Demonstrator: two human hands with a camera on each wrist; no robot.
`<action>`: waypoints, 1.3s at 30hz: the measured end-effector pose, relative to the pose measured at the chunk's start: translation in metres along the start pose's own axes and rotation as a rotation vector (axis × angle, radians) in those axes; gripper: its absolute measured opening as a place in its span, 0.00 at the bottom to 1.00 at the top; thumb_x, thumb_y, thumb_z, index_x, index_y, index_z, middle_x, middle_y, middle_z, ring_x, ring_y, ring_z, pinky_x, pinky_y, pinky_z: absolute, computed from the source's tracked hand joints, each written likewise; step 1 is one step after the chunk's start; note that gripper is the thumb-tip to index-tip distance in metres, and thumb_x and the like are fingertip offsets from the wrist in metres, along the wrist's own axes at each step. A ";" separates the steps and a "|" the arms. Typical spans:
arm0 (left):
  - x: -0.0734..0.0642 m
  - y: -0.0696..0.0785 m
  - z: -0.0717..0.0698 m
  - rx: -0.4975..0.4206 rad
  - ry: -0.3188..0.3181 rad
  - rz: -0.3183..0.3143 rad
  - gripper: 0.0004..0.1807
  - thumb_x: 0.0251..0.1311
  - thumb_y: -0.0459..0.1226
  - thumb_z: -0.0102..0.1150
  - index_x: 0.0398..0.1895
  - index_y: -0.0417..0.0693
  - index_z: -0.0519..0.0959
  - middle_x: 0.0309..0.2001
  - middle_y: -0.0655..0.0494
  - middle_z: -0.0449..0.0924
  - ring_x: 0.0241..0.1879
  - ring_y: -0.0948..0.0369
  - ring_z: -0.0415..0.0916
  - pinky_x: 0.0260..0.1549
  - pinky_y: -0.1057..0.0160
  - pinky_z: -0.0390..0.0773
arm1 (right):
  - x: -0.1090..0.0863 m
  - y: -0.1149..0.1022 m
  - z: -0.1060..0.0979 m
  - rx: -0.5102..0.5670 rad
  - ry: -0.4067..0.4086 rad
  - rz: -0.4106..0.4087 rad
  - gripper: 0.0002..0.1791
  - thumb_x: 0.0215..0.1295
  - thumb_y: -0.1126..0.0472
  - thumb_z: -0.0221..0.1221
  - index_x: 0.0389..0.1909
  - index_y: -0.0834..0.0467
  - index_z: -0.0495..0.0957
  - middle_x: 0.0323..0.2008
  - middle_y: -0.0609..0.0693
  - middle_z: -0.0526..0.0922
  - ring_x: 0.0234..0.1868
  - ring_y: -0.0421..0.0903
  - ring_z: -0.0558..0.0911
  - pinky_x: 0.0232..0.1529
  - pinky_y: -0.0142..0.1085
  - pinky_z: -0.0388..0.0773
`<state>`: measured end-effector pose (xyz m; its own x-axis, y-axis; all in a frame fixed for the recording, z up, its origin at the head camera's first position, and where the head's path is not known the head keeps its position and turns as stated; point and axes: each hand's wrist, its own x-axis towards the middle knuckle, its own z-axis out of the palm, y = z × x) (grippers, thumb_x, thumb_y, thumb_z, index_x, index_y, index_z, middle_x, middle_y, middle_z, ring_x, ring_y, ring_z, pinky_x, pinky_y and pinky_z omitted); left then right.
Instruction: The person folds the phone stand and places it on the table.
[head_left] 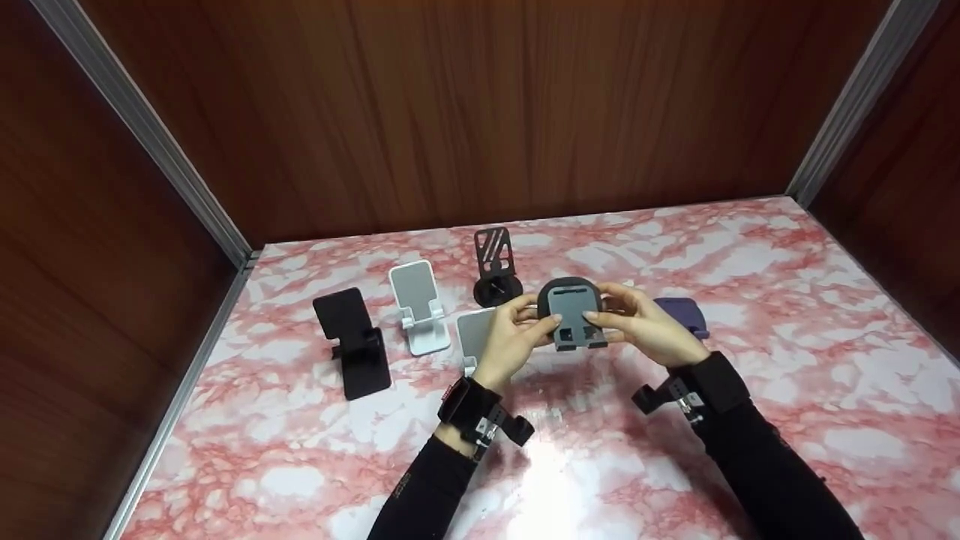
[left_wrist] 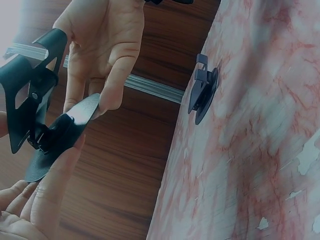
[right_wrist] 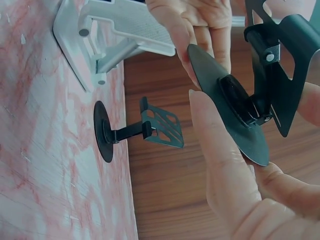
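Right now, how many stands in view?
6: dark stand, held; black stand, leftmost; white stand beside it; slotted stand at back; second white stand partly behind left hand; purple stand past right hand. Hands may hide more.

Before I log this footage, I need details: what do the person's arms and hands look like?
The left hand and right hand are bare. The left sleeve and right sleeve are black, the left faintly marked. Each black wristband carries a small black device on a silvery mount.
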<state>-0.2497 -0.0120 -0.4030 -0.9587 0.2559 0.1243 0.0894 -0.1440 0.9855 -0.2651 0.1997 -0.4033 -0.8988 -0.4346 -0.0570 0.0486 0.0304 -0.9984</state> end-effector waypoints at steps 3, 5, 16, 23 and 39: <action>0.000 0.000 0.000 0.006 -0.002 -0.003 0.19 0.52 0.27 0.59 0.49 0.29 0.73 0.36 0.38 0.81 0.27 0.66 0.80 0.35 0.60 0.84 | 0.001 0.001 0.000 0.003 -0.004 0.002 0.35 0.62 0.61 0.58 0.66 0.65 0.54 0.46 0.51 0.74 0.43 0.40 0.80 0.46 0.35 0.81; 0.001 -0.001 0.000 0.009 -0.002 0.000 0.19 0.52 0.27 0.59 0.49 0.29 0.73 0.35 0.39 0.81 0.26 0.66 0.80 0.35 0.59 0.84 | 0.001 0.002 -0.001 -0.003 -0.001 0.003 0.35 0.62 0.61 0.58 0.67 0.65 0.54 0.46 0.51 0.74 0.43 0.40 0.80 0.46 0.35 0.81; 0.002 -0.002 -0.001 0.012 0.008 -0.013 0.20 0.51 0.26 0.60 0.49 0.30 0.73 0.32 0.47 0.82 0.26 0.67 0.80 0.32 0.62 0.84 | 0.002 0.003 0.001 -0.037 0.022 0.011 0.35 0.61 0.61 0.59 0.66 0.66 0.54 0.45 0.54 0.73 0.43 0.41 0.79 0.46 0.36 0.81; 0.001 -0.002 -0.001 -0.001 0.005 -0.012 0.19 0.51 0.25 0.59 0.49 0.29 0.73 0.31 0.47 0.82 0.25 0.67 0.80 0.31 0.63 0.84 | 0.002 0.003 0.002 -0.062 0.043 0.005 0.35 0.61 0.60 0.59 0.65 0.66 0.56 0.45 0.54 0.74 0.43 0.41 0.79 0.45 0.37 0.82; 0.014 -0.026 -0.004 0.001 -0.023 0.026 0.18 0.51 0.24 0.59 0.47 0.28 0.72 0.29 0.49 0.81 0.25 0.67 0.80 0.32 0.62 0.84 | 0.001 0.003 0.002 -0.097 0.039 -0.021 0.32 0.59 0.62 0.60 0.61 0.66 0.59 0.46 0.53 0.75 0.42 0.43 0.81 0.44 0.40 0.82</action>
<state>-0.2671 -0.0088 -0.4274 -0.9494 0.2744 0.1530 0.1150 -0.1496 0.9820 -0.2647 0.1975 -0.4061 -0.9156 -0.4008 -0.0335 -0.0114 0.1092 -0.9940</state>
